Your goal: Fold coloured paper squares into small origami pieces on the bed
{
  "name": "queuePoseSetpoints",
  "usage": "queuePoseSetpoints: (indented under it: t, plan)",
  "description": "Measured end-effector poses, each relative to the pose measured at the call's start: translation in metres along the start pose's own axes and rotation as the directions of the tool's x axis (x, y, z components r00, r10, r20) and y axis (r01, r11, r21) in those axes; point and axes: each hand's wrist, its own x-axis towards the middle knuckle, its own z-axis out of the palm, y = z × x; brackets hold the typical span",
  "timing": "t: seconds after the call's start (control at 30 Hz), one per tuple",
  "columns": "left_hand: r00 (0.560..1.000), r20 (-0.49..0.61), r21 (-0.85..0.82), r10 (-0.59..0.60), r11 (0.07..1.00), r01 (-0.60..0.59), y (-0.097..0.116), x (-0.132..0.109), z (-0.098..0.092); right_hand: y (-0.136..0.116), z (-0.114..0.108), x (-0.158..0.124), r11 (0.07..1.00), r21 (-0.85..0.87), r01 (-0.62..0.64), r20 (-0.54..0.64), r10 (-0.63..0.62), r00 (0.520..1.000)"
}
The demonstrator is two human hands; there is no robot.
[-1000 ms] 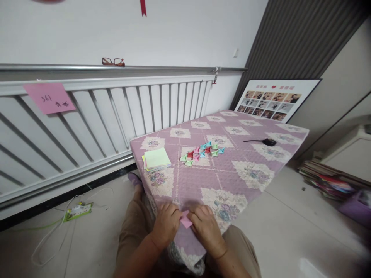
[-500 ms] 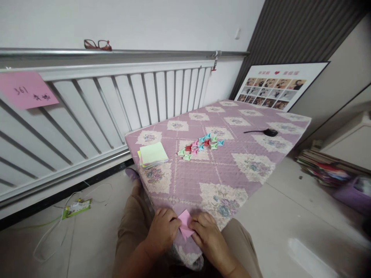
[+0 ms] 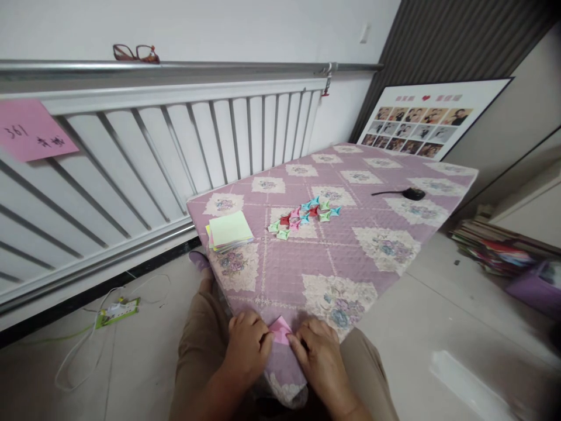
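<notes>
At the near corner of the table, a pink paper (image 3: 281,331) lies partly folded, its top still a point and its lower edge now straight. My left hand (image 3: 248,345) grips its left side with curled fingers and thumb. On the right side, my right hand (image 3: 319,356) pinches it, thumb on the paper. Further up the cloth sit several small folded paper pieces (image 3: 305,217) in green, red, pink and blue. A stack of square paper sheets (image 3: 230,229), pale green on top, lies left of them.
The patterned tablecloth (image 3: 298,263) covers the table beside a white radiator (image 3: 245,134). A black spoon-like object (image 3: 412,193) lies at the right. Glasses (image 3: 137,54) rest on the pipe. A power strip (image 3: 117,313) with cables is on the floor.
The pink paper's lower point has been folded up, so its bottom is now a straight edge. Both hands remain at its sides. The camera view has shifted slightly.
</notes>
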Motion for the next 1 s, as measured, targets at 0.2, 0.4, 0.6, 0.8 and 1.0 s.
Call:
queuePoseSetpoints:
  t: [0.2, 0.4, 0.6, 0.8, 1.0]
  plan:
    - [0.999, -0.001, 0.105, -0.041, 0.994, 0.041, 0.004, 0.006, 0.002, -0.001, 0.003, 0.003, 0.998, -0.062, -0.023, -0.023, 0.021, 0.999]
    - [0.999, -0.024, 0.171, -0.045, 0.984, 0.048, 0.007, 0.009, 0.003, -0.004, 0.004, 0.006, 0.995, -0.088, -0.041, -0.028, 0.038, 0.999]
    - [0.997, -0.053, 0.195, -0.050, 0.979, 0.059, 0.007, 0.010, 0.005, 0.001, 0.006, 0.004, 0.996, -0.069, -0.057, -0.059, 0.053, 0.997]
    - [0.997, -0.054, 0.191, -0.045, 0.980, 0.055, 0.005, 0.009, 0.008, 0.000, 0.003, -0.008, 0.994, -0.031, 0.109, -0.091, -0.112, 0.990]
    - [0.996, -0.084, 0.159, -0.018, 0.987, 0.032, 0.002, 0.006, 0.010, -0.013, 0.005, -0.017, 0.963, -0.093, 0.254, 0.036, -0.252, 0.967]
